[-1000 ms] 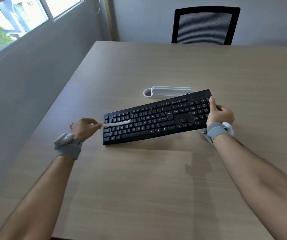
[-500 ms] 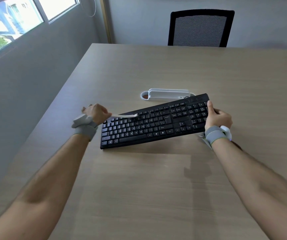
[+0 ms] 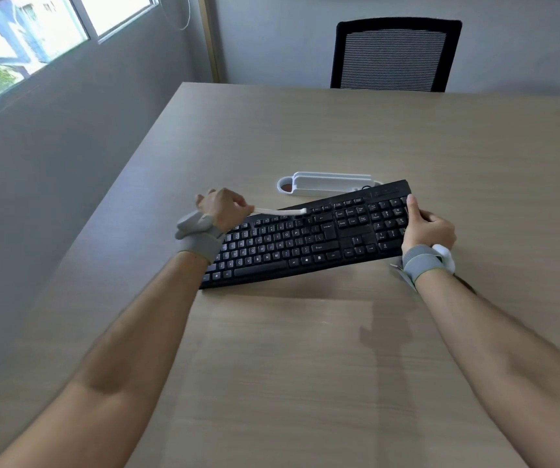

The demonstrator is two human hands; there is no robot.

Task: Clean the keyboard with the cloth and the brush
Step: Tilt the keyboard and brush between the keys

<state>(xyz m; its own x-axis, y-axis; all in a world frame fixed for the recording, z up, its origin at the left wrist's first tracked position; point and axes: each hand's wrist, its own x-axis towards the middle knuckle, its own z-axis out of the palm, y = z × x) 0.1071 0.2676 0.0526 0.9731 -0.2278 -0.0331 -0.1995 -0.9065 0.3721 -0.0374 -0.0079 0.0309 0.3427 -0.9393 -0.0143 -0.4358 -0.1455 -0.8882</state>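
Note:
A black keyboard lies at an angle on the wooden table, its right end raised off the surface. My right hand grips that right end, thumb on top near the number pad. My left hand holds a thin white brush by its handle at the keyboard's upper left. The brush tip rests on the top row of keys. No cloth is in view.
A white plastic brush holder lies just behind the keyboard. A black mesh office chair stands at the table's far edge. The table's left edge runs along a grey wall under a window.
My left hand has moved up and to the right along the keyboard's left side, sweeping the brush from the middle key rows to the top row. My right hand keeps its grip.

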